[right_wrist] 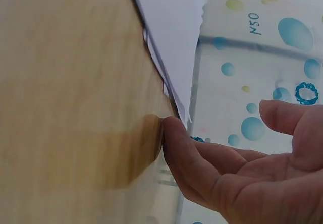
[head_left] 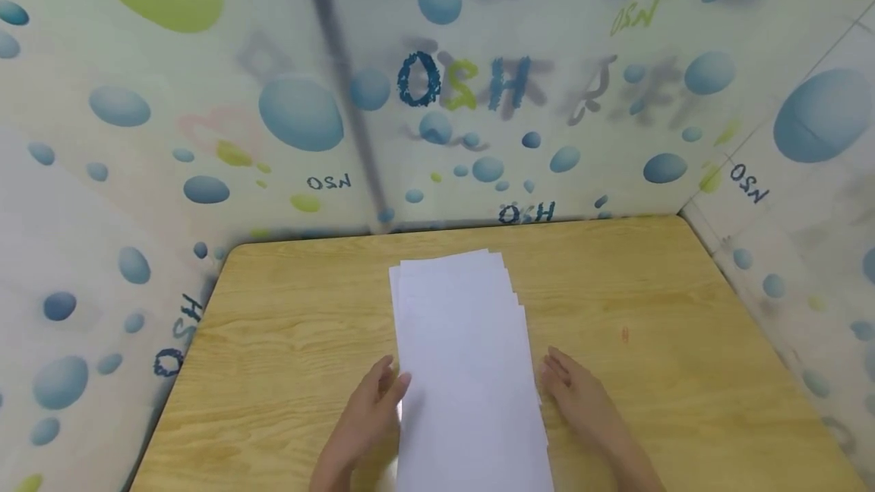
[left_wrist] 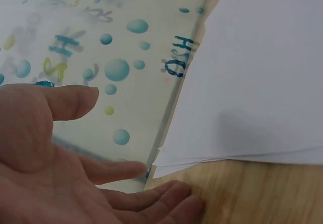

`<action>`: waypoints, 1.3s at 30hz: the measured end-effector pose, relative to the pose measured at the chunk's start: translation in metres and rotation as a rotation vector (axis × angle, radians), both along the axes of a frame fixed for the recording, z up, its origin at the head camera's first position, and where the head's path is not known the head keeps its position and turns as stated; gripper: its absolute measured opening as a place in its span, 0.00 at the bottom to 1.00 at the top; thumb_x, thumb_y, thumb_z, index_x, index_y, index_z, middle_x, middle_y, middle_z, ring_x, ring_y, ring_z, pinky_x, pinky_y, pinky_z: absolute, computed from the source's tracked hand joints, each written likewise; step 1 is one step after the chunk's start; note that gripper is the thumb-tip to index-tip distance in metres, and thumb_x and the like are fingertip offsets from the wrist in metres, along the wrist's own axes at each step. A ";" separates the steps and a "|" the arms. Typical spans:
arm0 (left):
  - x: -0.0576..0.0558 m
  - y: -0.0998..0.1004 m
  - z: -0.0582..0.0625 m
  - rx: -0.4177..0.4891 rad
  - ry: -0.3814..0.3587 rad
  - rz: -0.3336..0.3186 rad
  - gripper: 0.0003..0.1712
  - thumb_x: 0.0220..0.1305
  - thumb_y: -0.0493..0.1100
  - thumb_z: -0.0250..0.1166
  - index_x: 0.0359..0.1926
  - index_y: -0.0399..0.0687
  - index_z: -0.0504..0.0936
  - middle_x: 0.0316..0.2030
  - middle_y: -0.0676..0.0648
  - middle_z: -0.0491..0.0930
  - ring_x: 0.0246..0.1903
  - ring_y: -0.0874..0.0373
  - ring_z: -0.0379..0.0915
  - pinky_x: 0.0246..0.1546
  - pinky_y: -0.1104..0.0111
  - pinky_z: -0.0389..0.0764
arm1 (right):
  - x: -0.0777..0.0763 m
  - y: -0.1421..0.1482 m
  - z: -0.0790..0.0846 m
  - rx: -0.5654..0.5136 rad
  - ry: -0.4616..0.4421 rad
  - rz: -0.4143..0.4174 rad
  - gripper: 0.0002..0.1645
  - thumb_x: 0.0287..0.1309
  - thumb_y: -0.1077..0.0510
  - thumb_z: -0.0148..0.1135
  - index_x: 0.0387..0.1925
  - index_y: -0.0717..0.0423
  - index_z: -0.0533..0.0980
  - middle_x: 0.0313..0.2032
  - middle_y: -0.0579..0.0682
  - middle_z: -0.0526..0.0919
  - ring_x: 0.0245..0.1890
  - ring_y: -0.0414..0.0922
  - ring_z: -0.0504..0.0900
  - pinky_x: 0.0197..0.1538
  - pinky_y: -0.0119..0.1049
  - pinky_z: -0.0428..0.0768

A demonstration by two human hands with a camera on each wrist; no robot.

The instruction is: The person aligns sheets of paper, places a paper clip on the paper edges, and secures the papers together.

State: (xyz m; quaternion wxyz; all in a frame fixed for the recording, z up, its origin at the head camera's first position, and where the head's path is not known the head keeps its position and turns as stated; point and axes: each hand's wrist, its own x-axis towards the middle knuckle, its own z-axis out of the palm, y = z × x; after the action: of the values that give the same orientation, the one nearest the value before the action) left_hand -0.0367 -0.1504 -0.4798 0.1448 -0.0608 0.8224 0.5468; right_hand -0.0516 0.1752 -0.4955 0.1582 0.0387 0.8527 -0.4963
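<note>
The stack of white paper (head_left: 472, 370) lies flat between the two sets of fingers, its far end reaching well beyond the fingertips and its near end running out of view toward the wrists. Its sheets are uneven: on the side facing the right fingers the edge is stepped, and past the fingertips the far corners are staggered. The left hand (head_left: 369, 408) is just beside one long edge, fingers loosely extended, thumb apart and holding nothing; whether the thumb touches the paper is hard to tell. The right hand (head_left: 581, 401) is near the opposite edge with a small gap, its fingers slightly bent and likewise gripping nothing. Should the fingers press inward unequally, the loose sheets could slide over each other or the whole stack could skew, since nothing holds the far end. Too hard a squeeze might buckle the protruding edges or crease a corner, as single sheets look thin. Fingertips held too high could miss the lowest sheets, leaving them on the wooden table (head_left: 294, 325) under the hands. The patterned wall (head_left: 581, 36) stands beyond the fingers, past the table's far edge.
</note>
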 end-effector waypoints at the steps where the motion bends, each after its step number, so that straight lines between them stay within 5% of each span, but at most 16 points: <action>1: -0.004 -0.002 -0.001 0.018 0.001 0.012 0.43 0.71 0.59 0.55 0.71 0.33 0.54 0.64 0.26 0.60 0.64 0.32 0.57 0.60 0.43 0.61 | -0.005 0.002 0.000 0.000 -0.001 0.001 0.40 0.72 0.40 0.46 0.70 0.66 0.57 0.64 0.64 0.68 0.64 0.58 0.67 0.64 0.52 0.62; 10: -0.040 -0.007 -0.003 0.048 0.000 0.033 0.43 0.71 0.59 0.55 0.72 0.34 0.52 0.63 0.28 0.63 0.63 0.33 0.59 0.59 0.43 0.62 | -0.043 -0.003 0.001 0.029 0.017 0.042 0.42 0.73 0.40 0.45 0.69 0.71 0.55 0.64 0.68 0.66 0.66 0.62 0.61 0.66 0.56 0.57; 17: -0.059 0.005 -0.002 0.041 -0.056 0.032 0.44 0.69 0.61 0.56 0.72 0.35 0.53 0.64 0.28 0.62 0.63 0.34 0.59 0.58 0.44 0.65 | -0.057 -0.016 0.002 0.032 0.025 0.056 0.39 0.73 0.44 0.47 0.67 0.73 0.58 0.63 0.67 0.67 0.67 0.62 0.61 0.66 0.55 0.56; 28: -0.052 0.001 0.000 0.115 -0.072 0.038 0.46 0.71 0.58 0.55 0.73 0.34 0.46 0.66 0.27 0.58 0.65 0.33 0.55 0.60 0.42 0.59 | -0.060 -0.010 0.006 -0.016 -0.045 0.027 0.41 0.73 0.42 0.45 0.69 0.73 0.54 0.64 0.69 0.65 0.65 0.63 0.63 0.66 0.56 0.55; 33: -0.045 -0.011 0.003 0.222 -0.067 0.051 0.45 0.73 0.56 0.53 0.74 0.34 0.42 0.66 0.26 0.57 0.66 0.33 0.54 0.63 0.43 0.53 | -0.061 0.002 0.009 -0.214 -0.135 -0.009 0.43 0.73 0.45 0.47 0.70 0.75 0.48 0.64 0.71 0.65 0.62 0.61 0.68 0.62 0.51 0.65; 39: -0.049 -0.019 -0.002 0.334 -0.108 0.026 0.44 0.74 0.56 0.51 0.73 0.31 0.44 0.64 0.28 0.63 0.64 0.37 0.60 0.63 0.47 0.59 | -0.062 0.003 0.008 -0.439 -0.183 0.009 0.31 0.73 0.52 0.49 0.61 0.78 0.63 0.62 0.69 0.67 0.62 0.58 0.69 0.58 0.45 0.71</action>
State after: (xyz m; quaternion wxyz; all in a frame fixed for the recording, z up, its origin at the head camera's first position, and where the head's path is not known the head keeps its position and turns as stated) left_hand -0.0861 -0.1695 -0.4817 0.1897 -0.0755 0.7103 0.6737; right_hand -0.1139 0.1787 -0.4870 0.2417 0.0441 0.7066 -0.6636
